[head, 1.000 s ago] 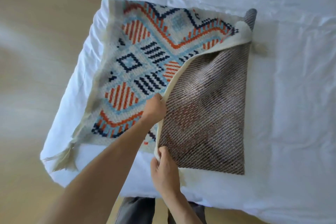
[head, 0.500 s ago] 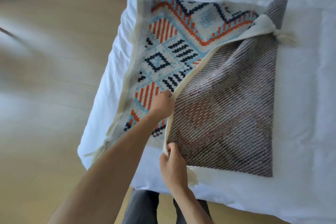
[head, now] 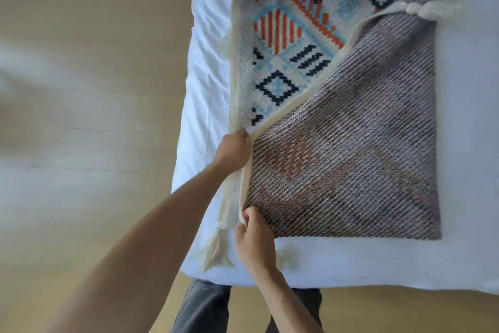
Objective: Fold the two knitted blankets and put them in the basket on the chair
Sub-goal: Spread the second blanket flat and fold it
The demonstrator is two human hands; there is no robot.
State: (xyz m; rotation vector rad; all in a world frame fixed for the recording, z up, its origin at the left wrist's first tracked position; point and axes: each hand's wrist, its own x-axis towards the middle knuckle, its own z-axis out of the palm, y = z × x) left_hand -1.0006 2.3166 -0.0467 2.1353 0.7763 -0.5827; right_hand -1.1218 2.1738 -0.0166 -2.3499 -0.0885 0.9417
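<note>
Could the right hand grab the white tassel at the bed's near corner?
Probably yes. The tassel lies just left of the right hand, with nothing between them. But its fingers pinch the edge of the blanket, so it must let go first.

**One blanket, two hands, three tassels**

There is one knitted blanket (head: 351, 143) on one bed (head: 472, 143), close to the bed's left edge. Two hands are at the blanket: one left hand (head: 232, 153) and one right hand (head: 255, 243). I count three cream tassels: one tassel (head: 432, 10) toward the far edge, one (head: 213, 249) at the near left corner, and one more (blurred, beside the right wrist).
</note>
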